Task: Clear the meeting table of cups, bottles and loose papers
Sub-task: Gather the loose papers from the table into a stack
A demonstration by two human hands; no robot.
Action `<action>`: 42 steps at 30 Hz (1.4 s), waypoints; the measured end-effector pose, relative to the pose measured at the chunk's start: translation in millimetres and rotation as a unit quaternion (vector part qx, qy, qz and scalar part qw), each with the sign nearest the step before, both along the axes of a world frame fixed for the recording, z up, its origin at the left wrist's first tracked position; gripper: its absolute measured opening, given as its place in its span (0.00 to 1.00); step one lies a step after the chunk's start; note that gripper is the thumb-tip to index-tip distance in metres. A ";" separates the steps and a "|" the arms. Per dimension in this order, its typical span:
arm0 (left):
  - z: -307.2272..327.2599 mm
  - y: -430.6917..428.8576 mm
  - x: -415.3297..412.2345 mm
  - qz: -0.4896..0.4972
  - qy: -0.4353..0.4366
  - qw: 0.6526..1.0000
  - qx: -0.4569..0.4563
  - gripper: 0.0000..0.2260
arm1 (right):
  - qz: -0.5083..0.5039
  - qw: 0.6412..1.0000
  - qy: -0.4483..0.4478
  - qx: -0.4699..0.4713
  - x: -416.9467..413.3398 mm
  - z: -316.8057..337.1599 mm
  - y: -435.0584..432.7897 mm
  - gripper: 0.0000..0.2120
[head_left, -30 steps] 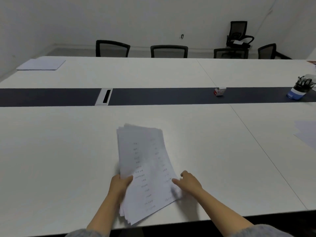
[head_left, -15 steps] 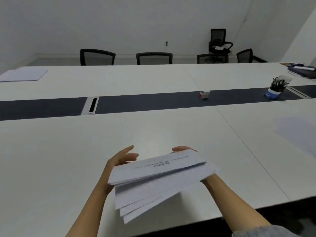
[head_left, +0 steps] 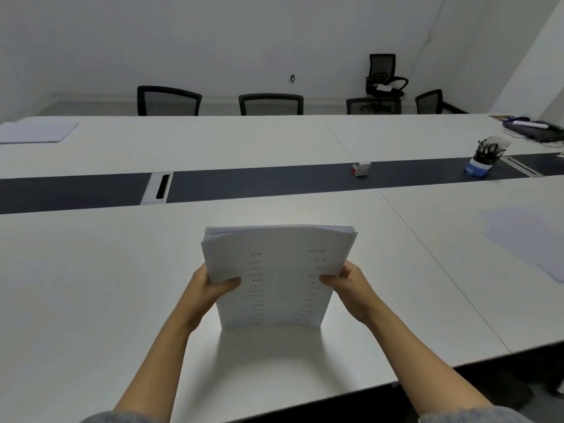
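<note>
A stack of white printed papers [head_left: 279,270] stands upright on its lower edge on the white meeting table [head_left: 91,300], close to the near edge. My left hand [head_left: 210,283] grips the stack's left side and my right hand [head_left: 348,282] grips its right side, thumbs on the printed face. More loose papers [head_left: 531,239] lie flat at the right, and another pile of papers [head_left: 36,132] lies at the far left. A cup full of pens [head_left: 482,161] stands on the dark centre strip at the right.
A small red and white box [head_left: 360,169] sits on the dark strip [head_left: 274,178]. A cable slot [head_left: 158,187] lies in the strip to the left. A dark flat device [head_left: 537,132] rests at the far right corner. Black chairs [head_left: 270,103] line the far side.
Both hands lifted the fanned papers off the table, turned them and squared them, and now hold the stack upright on its edge. The view has shifted to the right.
</note>
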State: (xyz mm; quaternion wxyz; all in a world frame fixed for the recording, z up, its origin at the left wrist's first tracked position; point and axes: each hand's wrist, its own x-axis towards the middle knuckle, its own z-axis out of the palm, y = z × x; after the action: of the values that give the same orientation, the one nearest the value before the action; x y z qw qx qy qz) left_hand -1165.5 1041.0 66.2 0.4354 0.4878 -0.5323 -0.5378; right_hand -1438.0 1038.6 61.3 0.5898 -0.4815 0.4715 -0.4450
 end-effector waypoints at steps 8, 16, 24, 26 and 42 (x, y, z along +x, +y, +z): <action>-12.6 -0.9 5.5 -0.008 0.004 0.999 0.033 0.34 | -0.001 0.999 0.026 0.030 7.6 -4.7 2.3 0.16; -14.9 5.2 -12.2 0.013 0.043 0.997 0.063 0.22 | -0.017 0.998 0.046 0.041 18.9 -8.2 19.6 0.18; 8.1 -6.1 -56.4 -0.039 0.024 0.998 0.034 0.22 | -0.133 0.990 0.032 0.017 -17.7 17.5 56.8 0.11; 15.9 -4.6 -82.6 -0.083 0.042 0.995 0.027 0.23 | -0.161 0.986 0.041 0.015 -42.7 27.1 76.7 0.07; 23.7 101.3 -351.0 -0.222 0.210 0.925 0.225 0.09 | -0.330 0.914 0.223 0.076 -269.2 40.4 280.2 0.10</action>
State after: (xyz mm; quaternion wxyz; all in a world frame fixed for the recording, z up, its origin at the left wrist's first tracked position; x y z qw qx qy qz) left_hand -1516.4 1142.3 89.9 0.2858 0.3182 -0.3880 -0.8164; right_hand -1707.1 1318.9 101.7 0.3240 -0.3392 0.7551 -0.4580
